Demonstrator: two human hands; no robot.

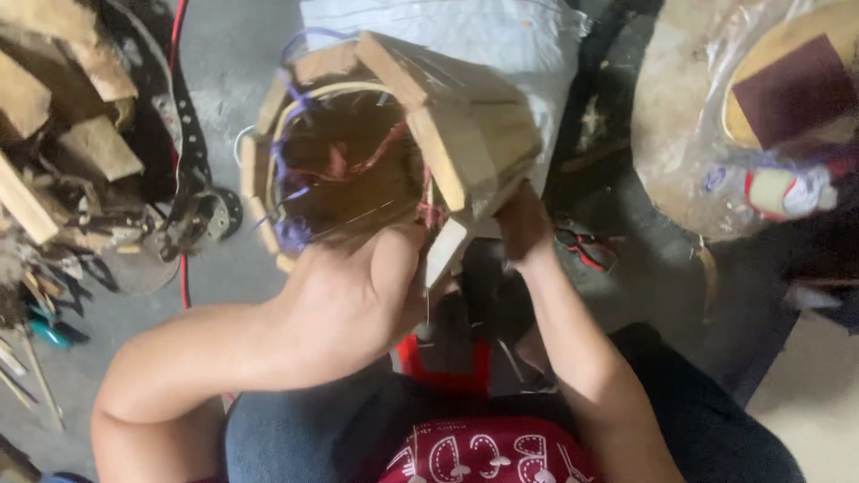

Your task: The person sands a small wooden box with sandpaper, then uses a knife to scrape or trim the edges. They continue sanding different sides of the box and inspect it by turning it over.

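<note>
I see my left hand (358,295) clamped on the wooden ring frame's (447,152) rim, right hand (523,224) pinching its outer block; purple cord (291,161) lacing looks partly done, blocks unbound.

The left hand (358,295) is raised with its elbow bent sharply, fingers curled in a grip. The right hand (522,224) reaches up on a straighter forearm, fingers closed.

One head-worn view, steeply downward, close over lap and concrete floor (224,54)
</note>
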